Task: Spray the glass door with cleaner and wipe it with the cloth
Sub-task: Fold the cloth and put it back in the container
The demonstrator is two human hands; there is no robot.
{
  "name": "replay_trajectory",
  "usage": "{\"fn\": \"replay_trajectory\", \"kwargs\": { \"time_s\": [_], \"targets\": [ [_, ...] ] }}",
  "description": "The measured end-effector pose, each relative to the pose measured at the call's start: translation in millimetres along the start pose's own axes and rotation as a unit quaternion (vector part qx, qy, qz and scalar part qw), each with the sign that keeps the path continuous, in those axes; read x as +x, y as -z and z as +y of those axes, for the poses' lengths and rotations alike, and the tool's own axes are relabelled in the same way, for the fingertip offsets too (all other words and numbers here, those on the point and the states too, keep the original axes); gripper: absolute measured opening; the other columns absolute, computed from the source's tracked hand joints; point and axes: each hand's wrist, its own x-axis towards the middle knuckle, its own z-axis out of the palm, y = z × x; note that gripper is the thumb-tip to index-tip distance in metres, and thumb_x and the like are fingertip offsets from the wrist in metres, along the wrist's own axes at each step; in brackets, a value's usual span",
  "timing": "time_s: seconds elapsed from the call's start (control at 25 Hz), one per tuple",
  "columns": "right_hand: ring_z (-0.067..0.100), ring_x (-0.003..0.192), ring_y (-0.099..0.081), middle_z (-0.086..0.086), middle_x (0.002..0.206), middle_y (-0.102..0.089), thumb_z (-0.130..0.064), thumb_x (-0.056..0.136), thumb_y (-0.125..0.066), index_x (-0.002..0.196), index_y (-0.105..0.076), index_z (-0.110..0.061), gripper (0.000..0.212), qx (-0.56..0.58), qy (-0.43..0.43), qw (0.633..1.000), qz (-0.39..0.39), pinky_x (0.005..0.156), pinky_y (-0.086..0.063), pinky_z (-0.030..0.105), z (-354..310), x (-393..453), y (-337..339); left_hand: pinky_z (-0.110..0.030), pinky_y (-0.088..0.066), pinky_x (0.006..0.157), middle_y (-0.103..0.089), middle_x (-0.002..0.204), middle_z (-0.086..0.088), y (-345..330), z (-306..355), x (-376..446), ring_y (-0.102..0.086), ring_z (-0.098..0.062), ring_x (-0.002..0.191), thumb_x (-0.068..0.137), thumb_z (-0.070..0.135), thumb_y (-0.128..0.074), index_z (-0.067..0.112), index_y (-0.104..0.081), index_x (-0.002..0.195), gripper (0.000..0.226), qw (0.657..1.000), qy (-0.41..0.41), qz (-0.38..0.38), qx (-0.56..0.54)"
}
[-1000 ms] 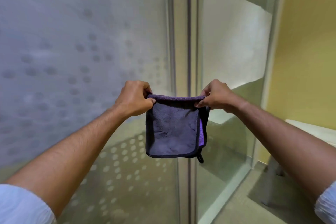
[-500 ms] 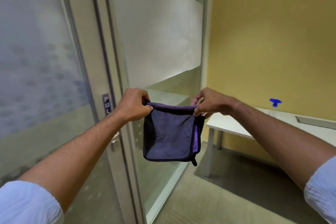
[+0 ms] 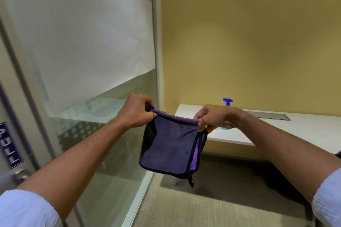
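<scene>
Yellow-ochre wall (image 3: pixel 249 33) fills the upper right, evenly lit, matte, with soft shading toward the corners. White table (image 3: pixel 304 131) stands against it at right; a grey recessed slot (image 3: pixel 267 115) is set into its top near the wall. Dark shadow on the floor beneath the table. Floor is beige carpet (image 3: pixel 212 208) with a fine ribbed texture. At left, a glazed partition (image 3: pixel 92 42) with a broad frosted white band above clear glass; a dotted frosted strip lower down. Pale metal frame post (image 3: pixel 156 24) meets the wall. Blue PULL sign (image 3: pixel 8 145) at far left, above a metal handle (image 3: pixel 20 173).
</scene>
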Motion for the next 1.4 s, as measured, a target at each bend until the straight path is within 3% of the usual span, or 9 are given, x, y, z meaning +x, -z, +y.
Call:
{"fn": "replay_trajectory", "kwargs": {
  "time_s": [0.16,0.28,0.44,0.52,0.72,0.96,1.16,1.4],
  "targets": [
    [0.018,0.079,-0.059,0.006,0.079,-0.066,-0.010,0.086,-0.068,0.076,-0.075,-0.010,0.012,-0.003,-0.015,1.000,0.024,0.071,-0.054,0.028,3.3,36.6,32.0,-0.021,-0.046,0.051,-0.066,0.062,0.008,-24.4,-19.7,56.4,-0.061,-0.008,0.058,0.068,0.019,-0.078,0.020,-0.073,0.073,0.008,0.999,-0.017,-0.008,-0.034],
    [0.018,0.079,-0.060,0.005,0.077,-0.066,-0.022,0.091,-0.066,0.071,-0.073,-0.011,0.024,0.013,-0.022,0.999,0.039,0.075,-0.055,0.031,7.8,63.2,48.1,-0.016,-0.041,0.049,-0.064,0.063,0.011,-39.5,-33.1,94.7,-0.059,-0.003,0.058,0.067,0.019,-0.078,0.021,-0.072,0.073,0.008,0.998,-0.031,-0.016,-0.051],
    [0.017,0.087,-0.064,0.005,0.087,-0.073,-0.019,0.092,-0.066,0.079,-0.076,-0.011,0.018,-0.015,-0.036,0.998,0.045,0.085,-0.057,0.034,17.7,93.6,66.1,-0.014,-0.037,0.048,-0.062,0.061,0.013,-65.8,-44.5,139.7,-0.057,-0.002,0.057,0.067,0.020,-0.078,0.022,-0.072,0.073,0.008,0.997,-0.051,-0.032,-0.057],
    [0.013,0.083,-0.065,-0.004,0.077,-0.075,-0.017,0.088,-0.072,0.076,-0.077,-0.015,0.013,-0.029,-0.039,0.998,0.045,0.084,-0.056,0.032,26.8,107.1,77.2,-0.014,-0.038,0.050,-0.062,0.062,0.013,-81.6,-48.2,159.2,-0.058,-0.002,0.058,0.067,0.020,-0.078,0.021,-0.073,0.074,0.008,0.995,-0.060,-0.045,-0.060],
    [0.004,0.060,-0.058,-0.010,0.057,-0.066,-0.016,0.071,-0.087,0.065,-0.073,-0.019,0.016,-0.054,-0.048,0.994,0.083,0.060,-0.046,0.023,61.4,144.2,113.3,-0.013,-0.040,0.050,-0.062,0.062,0.014,-127.3,-48.2,205.9,-0.058,-0.001,0.058,0.067,0.021,-0.080,0.025,-0.071,0.071,0.010,0.993,-0.066,-0.071,-0.065],
    [0.020,0.076,-0.071,0.007,0.080,-0.074,-0.011,0.068,-0.089,0.090,-0.073,-0.009,0.027,-0.072,-0.054,0.991,0.100,0.063,-0.060,0.029,116.3,204.2,187.8,-0.010,-0.042,0.050,-0.066,0.065,0.009,-200.6,-36.1,277.6,-0.061,-0.004,0.062,0.069,0.019,-0.082,0.025,-0.070,0.071,0.013,0.990,-0.042,-0.111,-0.076],
    [0.018,0.080,-0.072,0.012,0.087,-0.076,-0.001,0.078,-0.078,0.095,-0.076,0.000,0.017,-0.079,-0.080,0.992,0.059,0.076,-0.062,0.032,158.0,252.7,254.4,-0.012,-0.046,0.052,-0.068,0.064,0.004,-250.2,-22.3,341.7,-0.066,-0.008,0.062,0.070,0.016,-0.084,0.018,-0.072,0.072,0.012,0.979,0.007,-0.187,-0.086],
    [0.013,0.073,-0.068,0.007,0.083,-0.074,-0.002,0.078,-0.078,0.093,-0.076,-0.003,0.015,-0.104,-0.077,0.987,0.092,0.067,-0.062,0.031,189.0,304.3,301.0,-0.020,-0.056,0.060,-0.072,0.067,-0.002,-292.5,-20.6,402.3,-0.070,-0.011,0.064,0.071,0.014,-0.084,0.012,-0.074,0.075,0.012,0.967,0.050,-0.222,-0.117]
  ]
}}
